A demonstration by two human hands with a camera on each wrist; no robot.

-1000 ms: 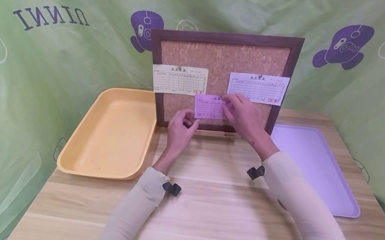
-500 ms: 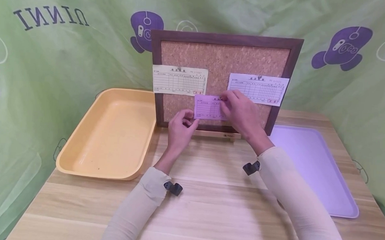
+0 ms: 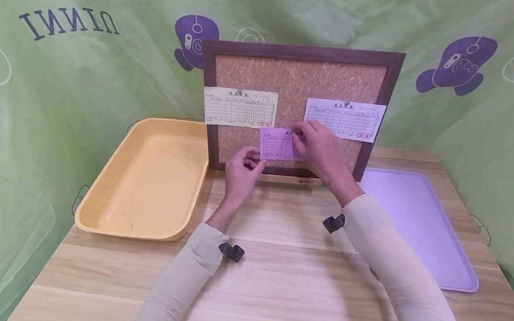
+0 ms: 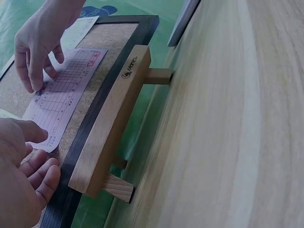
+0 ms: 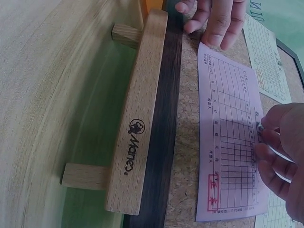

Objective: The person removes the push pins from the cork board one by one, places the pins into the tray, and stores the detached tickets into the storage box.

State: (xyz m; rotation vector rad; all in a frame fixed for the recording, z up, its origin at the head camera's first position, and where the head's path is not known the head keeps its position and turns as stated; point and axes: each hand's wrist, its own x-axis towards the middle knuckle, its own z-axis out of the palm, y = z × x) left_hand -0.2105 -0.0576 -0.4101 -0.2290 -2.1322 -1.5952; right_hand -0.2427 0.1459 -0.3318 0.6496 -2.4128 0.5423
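A pink receipt slip (image 3: 276,144) lies against the cork board (image 3: 260,74), below and between two other slips. My right hand (image 3: 320,146) pinches a small push pin (image 5: 260,127) at the slip's top edge; fingers mostly cover the pin. My left hand (image 3: 242,172) is at the slip's left edge, its fingertips touching near the lower corner and the other fingers loosely bent. To the left hangs a cream receipt slip (image 3: 240,109), to the right a white receipt slip (image 3: 353,118), each with a pin at its top.
The dark-framed board leans on a wooden stand (image 4: 114,118). A deep yellow tray (image 3: 153,175) stands left on the wooden table (image 3: 269,276), and a flat lilac tray (image 3: 426,225) lies right. Green printed cloth (image 3: 127,68) hangs behind.
My right hand has shifted slightly left, with its fingertips staying at the pink slip's top edge. My left hand has hardly moved, and the slips hang as before.
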